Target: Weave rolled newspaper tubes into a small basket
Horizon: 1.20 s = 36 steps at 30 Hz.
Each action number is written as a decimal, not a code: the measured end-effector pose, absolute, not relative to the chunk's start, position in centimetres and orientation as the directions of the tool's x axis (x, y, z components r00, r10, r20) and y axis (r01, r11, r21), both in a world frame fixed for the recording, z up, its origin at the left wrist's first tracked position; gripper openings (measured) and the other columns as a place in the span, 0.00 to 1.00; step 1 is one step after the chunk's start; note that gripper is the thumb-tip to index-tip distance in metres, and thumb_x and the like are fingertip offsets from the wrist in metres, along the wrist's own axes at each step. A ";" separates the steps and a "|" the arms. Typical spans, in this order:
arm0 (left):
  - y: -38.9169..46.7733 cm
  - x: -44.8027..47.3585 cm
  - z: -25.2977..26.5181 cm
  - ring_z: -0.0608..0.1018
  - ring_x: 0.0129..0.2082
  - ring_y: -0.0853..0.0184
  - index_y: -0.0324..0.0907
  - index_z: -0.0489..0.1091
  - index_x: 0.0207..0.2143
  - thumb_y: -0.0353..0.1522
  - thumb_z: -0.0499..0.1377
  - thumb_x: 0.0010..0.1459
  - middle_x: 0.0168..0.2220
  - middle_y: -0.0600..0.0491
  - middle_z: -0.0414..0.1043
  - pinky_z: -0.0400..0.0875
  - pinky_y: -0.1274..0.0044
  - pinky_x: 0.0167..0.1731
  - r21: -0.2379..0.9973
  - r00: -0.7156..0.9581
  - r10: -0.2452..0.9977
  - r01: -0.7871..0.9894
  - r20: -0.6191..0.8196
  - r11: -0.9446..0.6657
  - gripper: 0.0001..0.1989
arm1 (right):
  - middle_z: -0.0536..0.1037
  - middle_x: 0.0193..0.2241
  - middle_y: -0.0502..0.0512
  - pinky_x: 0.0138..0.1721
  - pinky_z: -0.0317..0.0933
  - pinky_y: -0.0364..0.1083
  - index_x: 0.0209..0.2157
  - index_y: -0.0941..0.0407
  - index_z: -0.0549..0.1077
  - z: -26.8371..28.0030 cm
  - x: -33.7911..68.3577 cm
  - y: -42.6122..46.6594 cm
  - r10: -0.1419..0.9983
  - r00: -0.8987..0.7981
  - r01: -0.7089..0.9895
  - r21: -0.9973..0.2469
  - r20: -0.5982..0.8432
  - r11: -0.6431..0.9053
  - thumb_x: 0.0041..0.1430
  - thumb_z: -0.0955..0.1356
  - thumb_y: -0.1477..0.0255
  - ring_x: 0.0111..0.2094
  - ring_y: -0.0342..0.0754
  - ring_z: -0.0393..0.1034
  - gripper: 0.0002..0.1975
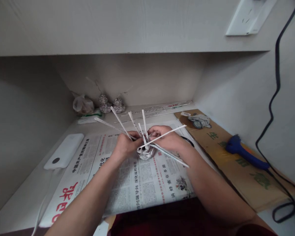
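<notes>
A small round woven piece of rolled paper (145,154) sits over the newspaper sheet (123,183), with several pale rolled-paper sticks (118,118) fanning out from its top. My left hand (127,142) grips its left side, thumb and fingers pinched near the base of the sticks. On the other side, my right hand (163,136) is closed on the weave and sticks, fingers curled at the far edge. One stick crosses in front of the right hand, and another slants toward the right forearm. The fingertips are partly hidden among the sticks.
Two finished-looking woven paper pieces (105,104) stand at the back beside a plastic bag (83,105). Long paper rolls (159,108) lie along the wall. A white power bank (64,151) is at left. Right, a blue glue gun (245,154) and crumpled grey bundle (200,121) rest on cardboard (226,167).
</notes>
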State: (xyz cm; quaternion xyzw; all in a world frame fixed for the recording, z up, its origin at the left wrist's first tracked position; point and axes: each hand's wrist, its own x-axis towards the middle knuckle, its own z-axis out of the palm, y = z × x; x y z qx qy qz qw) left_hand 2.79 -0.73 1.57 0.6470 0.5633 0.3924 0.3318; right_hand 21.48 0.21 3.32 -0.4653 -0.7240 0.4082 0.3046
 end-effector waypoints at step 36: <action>0.1 2.5 0.4 0.69 0.22 0.72 0.39 0.71 0.26 0.31 0.64 0.42 0.22 0.57 0.68 0.63 0.79 0.24 0.981 0.114 0.989 0.159 0.091 -0.109 0.07 | 0.74 0.51 0.57 0.56 0.52 0.59 0.39 0.50 0.80 2.4 20.5 0.3 0.834 -0.223 0.697 -0.516 0.505 0.499 0.52 0.69 0.70 0.56 0.58 0.61 0.12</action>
